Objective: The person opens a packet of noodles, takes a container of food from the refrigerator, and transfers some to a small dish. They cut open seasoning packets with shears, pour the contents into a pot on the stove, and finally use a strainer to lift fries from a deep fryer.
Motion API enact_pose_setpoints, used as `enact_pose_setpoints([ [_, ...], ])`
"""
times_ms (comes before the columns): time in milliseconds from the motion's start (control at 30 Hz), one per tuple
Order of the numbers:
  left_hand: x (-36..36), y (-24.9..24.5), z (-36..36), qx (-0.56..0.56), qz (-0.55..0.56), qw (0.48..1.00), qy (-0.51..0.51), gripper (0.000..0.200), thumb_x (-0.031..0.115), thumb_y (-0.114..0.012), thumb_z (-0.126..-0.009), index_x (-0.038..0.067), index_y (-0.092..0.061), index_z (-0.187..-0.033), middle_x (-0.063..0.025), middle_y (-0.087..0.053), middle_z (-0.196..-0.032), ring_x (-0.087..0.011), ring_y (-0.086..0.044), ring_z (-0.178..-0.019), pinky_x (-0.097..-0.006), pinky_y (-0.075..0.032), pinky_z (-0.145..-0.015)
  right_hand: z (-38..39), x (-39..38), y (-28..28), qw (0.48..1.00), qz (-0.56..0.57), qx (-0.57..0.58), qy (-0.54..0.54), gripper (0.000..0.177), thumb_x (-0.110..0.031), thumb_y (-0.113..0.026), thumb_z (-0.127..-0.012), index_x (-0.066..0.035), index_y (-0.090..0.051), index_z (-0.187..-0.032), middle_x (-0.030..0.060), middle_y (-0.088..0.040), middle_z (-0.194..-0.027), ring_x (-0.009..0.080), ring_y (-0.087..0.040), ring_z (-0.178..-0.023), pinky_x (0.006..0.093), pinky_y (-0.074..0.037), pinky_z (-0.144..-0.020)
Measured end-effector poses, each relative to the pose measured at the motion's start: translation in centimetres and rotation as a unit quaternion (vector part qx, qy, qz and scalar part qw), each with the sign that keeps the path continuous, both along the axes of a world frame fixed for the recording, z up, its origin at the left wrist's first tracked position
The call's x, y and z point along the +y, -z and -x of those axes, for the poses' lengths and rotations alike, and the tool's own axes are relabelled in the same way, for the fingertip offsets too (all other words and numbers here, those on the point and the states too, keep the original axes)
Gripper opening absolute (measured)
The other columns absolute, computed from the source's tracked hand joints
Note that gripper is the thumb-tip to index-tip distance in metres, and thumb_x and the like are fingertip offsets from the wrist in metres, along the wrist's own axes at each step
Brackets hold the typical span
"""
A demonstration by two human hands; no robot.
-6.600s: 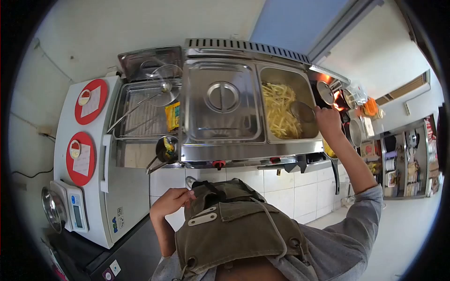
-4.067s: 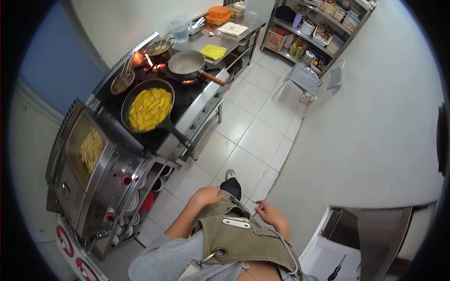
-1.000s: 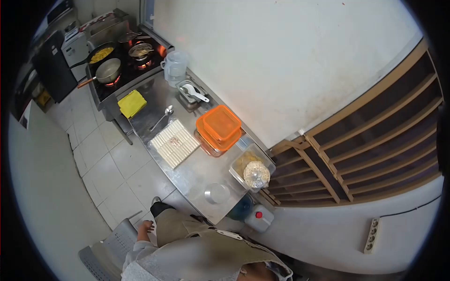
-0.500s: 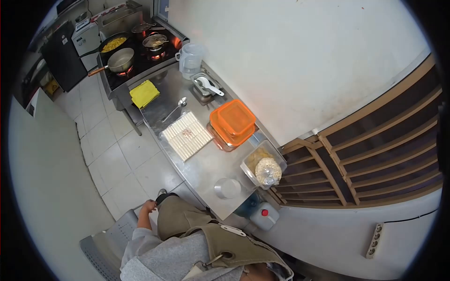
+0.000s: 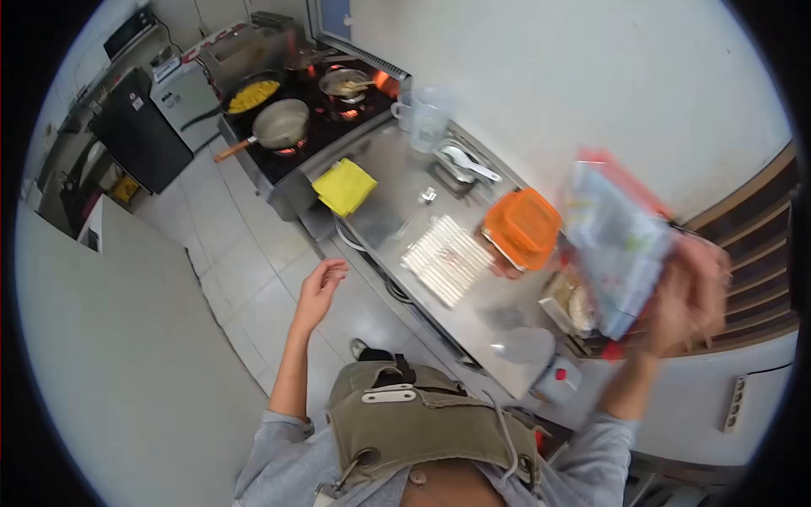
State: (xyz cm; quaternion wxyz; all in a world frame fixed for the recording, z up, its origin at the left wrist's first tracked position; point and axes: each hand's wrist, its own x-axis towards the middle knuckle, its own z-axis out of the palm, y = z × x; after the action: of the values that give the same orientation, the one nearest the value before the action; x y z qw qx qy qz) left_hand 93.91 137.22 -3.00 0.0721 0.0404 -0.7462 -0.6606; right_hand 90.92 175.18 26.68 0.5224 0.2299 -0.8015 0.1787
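Observation:
My right hand point(image 5: 691, 291), smeared by motion, is shut on a flat pale-blue packet with red edges point(image 5: 621, 245), raised above the far right end of the steel table. Its print is too blurred to read. Over the floor left of the table, my left hand point(image 5: 321, 289) holds nothing, its fingers loosely bent and apart. Under the packet, partly hidden, is a clear container point(image 5: 553, 306) with food in it. Beside it stand the orange-lidded containers point(image 5: 524, 230), and nearer me a white slatted mat or tray point(image 5: 446, 260).
A yellow cloth point(image 5: 345, 186), a spoon point(image 5: 427, 196), a tray with a white ladle point(image 5: 463, 165) and a clear jug point(image 5: 429, 118) are on the table. Pans, one with yellow food point(image 5: 253, 97), sit on the glowing stove point(image 5: 312, 156). A jerrycan point(image 5: 559, 380) stands below.
My right hand has come into view with the packet. My left hand has risen from beside the chair. The view has shifted, so the table sits further right.

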Motion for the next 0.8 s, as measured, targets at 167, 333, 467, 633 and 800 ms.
enact_pose_setpoints([
  [167, -7.0, -13.3, -1.0, 0.2, 0.208, 0.955, 0.063, 0.063, 0.017, -0.075, -0.066, 0.011, -0.047, -0.122, -0.0157, -0.039, -0.131, -0.0275, -0.04, -0.122, -0.0404, -0.035, -0.098, 4.6, -23.1, 12.0, 0.845, 0.265, -0.305, -0.35, 0.013, 0.007, -0.06, -0.076, 0.0, -0.067, -0.084, 0.0034, -0.057, -0.072, 0.0081, -0.052, -0.064, 0.0195, -0.041, -0.057],
  [333, -14.9, -11.8, -2.9, 0.234, 0.218, 0.946, -0.056, 0.079, 0.015, -0.076, -0.064, 0.01, -0.036, -0.132, -0.02, -0.035, -0.133, -0.0325, -0.036, -0.124, -0.0418, -0.032, -0.101, 3.8, -41.2, 14.5, 0.613, 0.342, -0.528, -0.479, 0.011, 0.0, -0.059, -0.083, 0.003, -0.062, -0.093, 0.0006, -0.056, -0.076, 0.0039, -0.052, -0.065, 0.0173, -0.042, -0.059],
  [467, -22.9, -8.3, -4.9, 0.109, 0.072, 0.966, -0.223, 0.069, -0.001, -0.061, -0.071, 0.003, -0.03, -0.133, -0.0212, -0.049, -0.12, -0.032, -0.051, -0.112, -0.0337, -0.038, -0.093, 4.5, -52.7, 17.3, 0.513, 0.302, -0.586, -0.551, 0.017, 0.002, -0.056, -0.084, 0.002, -0.058, -0.101, 0.003, -0.057, -0.085, 0.0038, -0.052, -0.074, 0.0182, -0.045, -0.065],
  [633, -32.1, -5.3, -4.2, 0.103, 0.038, 0.936, -0.334, 0.064, -0.007, -0.055, -0.071, 0.001, -0.032, -0.131, -0.0196, -0.052, -0.118, -0.0267, -0.053, -0.109, -0.0331, -0.04, -0.092, 6.5, -63.5, 20.2, 0.635, 0.048, -0.528, -0.562, 0.042, 0.0, -0.057, -0.08, -0.004, -0.046, -0.12, 0.0098, -0.049, -0.113, 0.0186, -0.05, -0.105, 0.0288, -0.043, -0.086],
  [800, -45.1, -7.2, -2.8, 0.14, 0.463, 0.85, -0.207, 0.056, -0.002, -0.06, -0.062, 0.014, -0.053, -0.115, -0.0031, -0.053, -0.124, -0.0243, -0.052, -0.112, -0.0372, -0.042, -0.094, 11.0, -74.8, 22.9, 0.095, 0.335, -0.799, -0.49, 0.066, -0.054, -0.038, -0.087, -0.008, -0.03, -0.134, 0.0157, -0.039, -0.133, 0.0285, -0.041, -0.12, 0.0417, -0.034, -0.099],
])
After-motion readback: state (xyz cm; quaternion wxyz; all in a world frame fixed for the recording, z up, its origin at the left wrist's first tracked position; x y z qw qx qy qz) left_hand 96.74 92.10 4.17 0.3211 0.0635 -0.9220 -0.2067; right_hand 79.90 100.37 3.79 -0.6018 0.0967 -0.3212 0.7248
